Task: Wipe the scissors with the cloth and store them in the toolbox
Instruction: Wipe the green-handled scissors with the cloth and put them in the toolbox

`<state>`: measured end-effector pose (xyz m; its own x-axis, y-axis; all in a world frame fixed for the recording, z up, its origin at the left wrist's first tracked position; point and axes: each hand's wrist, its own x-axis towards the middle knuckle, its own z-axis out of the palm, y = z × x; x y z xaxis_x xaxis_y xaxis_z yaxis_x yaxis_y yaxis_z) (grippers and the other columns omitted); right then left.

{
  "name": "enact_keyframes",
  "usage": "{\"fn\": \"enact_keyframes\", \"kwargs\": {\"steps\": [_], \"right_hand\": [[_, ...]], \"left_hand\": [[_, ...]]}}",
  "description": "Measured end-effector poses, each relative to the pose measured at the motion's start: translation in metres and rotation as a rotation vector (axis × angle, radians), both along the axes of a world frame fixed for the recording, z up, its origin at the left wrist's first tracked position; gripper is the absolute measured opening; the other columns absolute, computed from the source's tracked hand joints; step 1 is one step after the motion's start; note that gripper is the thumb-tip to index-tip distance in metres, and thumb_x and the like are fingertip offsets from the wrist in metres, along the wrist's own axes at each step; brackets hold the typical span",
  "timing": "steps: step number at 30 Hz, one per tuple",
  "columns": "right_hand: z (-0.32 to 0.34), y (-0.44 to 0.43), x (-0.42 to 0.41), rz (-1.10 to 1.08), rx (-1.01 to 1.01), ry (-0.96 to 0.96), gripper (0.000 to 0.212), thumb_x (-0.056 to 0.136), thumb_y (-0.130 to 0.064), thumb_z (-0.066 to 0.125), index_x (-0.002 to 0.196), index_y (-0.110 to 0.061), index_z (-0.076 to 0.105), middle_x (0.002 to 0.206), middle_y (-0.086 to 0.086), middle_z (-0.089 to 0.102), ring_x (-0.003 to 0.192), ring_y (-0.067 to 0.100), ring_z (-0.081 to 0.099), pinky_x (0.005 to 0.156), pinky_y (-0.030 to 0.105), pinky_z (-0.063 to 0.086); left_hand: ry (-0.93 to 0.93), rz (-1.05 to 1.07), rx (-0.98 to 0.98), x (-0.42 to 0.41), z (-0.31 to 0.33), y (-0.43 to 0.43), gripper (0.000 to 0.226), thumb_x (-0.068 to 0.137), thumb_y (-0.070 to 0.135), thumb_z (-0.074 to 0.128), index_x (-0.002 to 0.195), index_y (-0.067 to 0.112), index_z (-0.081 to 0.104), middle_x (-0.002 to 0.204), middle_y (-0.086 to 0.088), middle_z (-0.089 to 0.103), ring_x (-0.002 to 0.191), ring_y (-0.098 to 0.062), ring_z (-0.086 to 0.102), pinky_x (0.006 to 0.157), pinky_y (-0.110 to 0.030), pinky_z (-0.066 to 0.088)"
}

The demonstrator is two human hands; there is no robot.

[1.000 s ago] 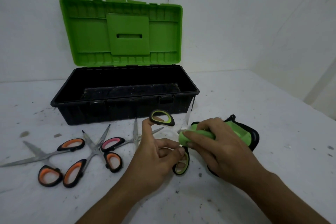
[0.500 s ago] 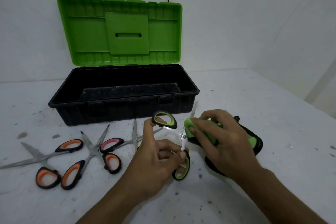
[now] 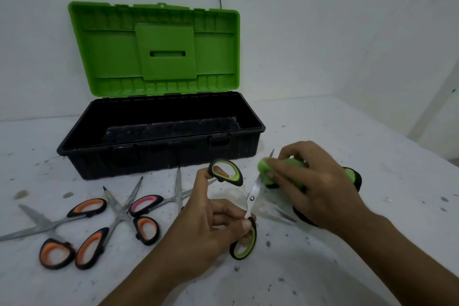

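Left hand (image 3: 213, 226) grips the opened scissors (image 3: 252, 197) by their loops, before the open toolbox (image 3: 149, 159). Right hand (image 3: 318, 181) pinches the cloth (image 3: 263, 167) round one blade (mostly hidden; only its tip pokes out).

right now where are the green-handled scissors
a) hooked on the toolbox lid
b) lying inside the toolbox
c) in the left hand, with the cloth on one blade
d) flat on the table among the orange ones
C: the left hand holds the green-handled scissors spread open, one finger through a loop, while the right hand grips the green cloth against the upper blade.
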<state>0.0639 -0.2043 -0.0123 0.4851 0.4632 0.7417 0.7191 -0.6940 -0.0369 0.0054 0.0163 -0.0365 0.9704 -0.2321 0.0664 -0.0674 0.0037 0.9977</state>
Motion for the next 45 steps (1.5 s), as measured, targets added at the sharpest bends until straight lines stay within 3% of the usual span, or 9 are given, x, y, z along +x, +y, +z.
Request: {"fn": "enact_keyframes", "kwargs": {"steps": [3,8,14,20,26,31,35,41,45], "right_hand": [[0.004,-0.004,0.005,-0.092,0.123,-0.023,0.026,0.092,-0.026,0.061,0.108,-0.01,0.074,0.094,0.008,0.061,0.077,0.021,0.052,0.059,0.038,0.048],[0.0,-0.005,-0.001,-0.021,0.013,-0.044,0.029,0.094,-0.03,0.061,0.111,-0.01,0.074,0.096,0.01,0.063,0.076,0.023,0.054,0.06,0.035,0.047],[0.011,-0.015,0.0,-0.09,0.351,0.015,0.022,0.088,-0.022,0.068,0.108,-0.016,0.073,0.094,0.004,0.063,0.078,0.019,0.058,0.067,0.017,0.044],[0.005,0.002,-0.011,0.119,-0.102,0.078,0.029,0.094,-0.037,0.057,0.114,-0.023,0.073,0.111,0.003,0.061,0.101,0.021,0.048,0.077,0.039,0.041],[0.005,0.009,-0.015,0.082,-0.334,0.062,0.031,0.096,-0.043,0.049,0.107,-0.024,0.071,0.114,-0.003,0.061,0.105,0.022,0.047,0.077,0.034,0.037],[0.011,-0.002,-0.007,0.099,-0.352,0.136,0.028,0.096,-0.042,0.048,0.1,-0.028,0.071,0.107,-0.006,0.06,0.101,0.021,0.047,0.074,0.036,0.039],[0.015,-0.018,0.005,0.085,-0.285,0.149,0.027,0.096,-0.041,0.049,0.102,-0.027,0.072,0.106,-0.007,0.06,0.099,0.02,0.046,0.073,0.044,0.044],[0.02,-0.014,-0.004,0.107,-0.294,0.123,0.031,0.098,-0.044,0.048,0.106,-0.026,0.071,0.11,-0.006,0.06,0.101,0.019,0.046,0.076,0.04,0.042],[0.02,-0.014,-0.003,0.147,-0.372,0.131,0.029,0.097,-0.043,0.05,0.108,-0.025,0.07,0.11,-0.003,0.06,0.102,0.021,0.047,0.077,0.038,0.043]], "left_hand": [[0.011,-0.018,-0.013,-0.001,0.0,-0.003,0.072,0.079,-0.003,0.074,0.104,0.057,0.043,0.079,-0.003,0.071,0.077,-0.029,0.073,0.077,-0.047,0.061],[0.026,-0.029,-0.008,0.0,0.001,0.001,0.074,0.075,0.004,0.078,0.114,0.053,0.038,0.087,-0.017,0.069,0.08,-0.032,0.073,0.076,-0.046,0.06],[0.036,-0.032,-0.044,-0.001,0.003,-0.005,0.078,0.079,-0.001,0.074,0.124,0.046,0.032,0.084,-0.011,0.071,0.076,-0.033,0.073,0.078,-0.048,0.059],[0.026,-0.076,0.029,-0.002,0.004,-0.001,0.071,0.08,0.004,0.075,0.116,0.051,0.036,0.083,-0.012,0.071,0.076,-0.032,0.072,0.076,-0.045,0.06],[-0.067,-0.06,0.228,-0.004,0.005,-0.002,0.074,0.082,0.015,0.075,0.117,0.06,0.027,0.092,-0.004,0.074,0.08,-0.015,0.071,0.077,-0.032,0.061],[-0.096,-0.049,0.254,-0.005,0.006,-0.004,0.069,0.084,0.016,0.073,0.117,0.057,0.029,0.093,0.001,0.074,0.078,-0.015,0.071,0.074,-0.035,0.062],[-0.074,-0.043,0.207,-0.003,0.008,-0.003,0.066,0.083,0.015,0.074,0.116,0.057,0.034,0.094,-0.004,0.073,0.081,-0.021,0.072,0.076,-0.049,0.06],[-0.082,-0.047,0.175,-0.006,0.011,-0.003,0.069,0.084,0.011,0.073,0.108,0.063,0.035,0.093,-0.005,0.075,0.082,-0.021,0.073,0.078,-0.038,0.062],[-0.097,-0.055,0.182,-0.005,0.01,-0.005,0.068,0.083,0.011,0.074,0.113,0.058,0.035,0.093,-0.006,0.075,0.085,-0.022,0.073,0.08,-0.045,0.061]]}}
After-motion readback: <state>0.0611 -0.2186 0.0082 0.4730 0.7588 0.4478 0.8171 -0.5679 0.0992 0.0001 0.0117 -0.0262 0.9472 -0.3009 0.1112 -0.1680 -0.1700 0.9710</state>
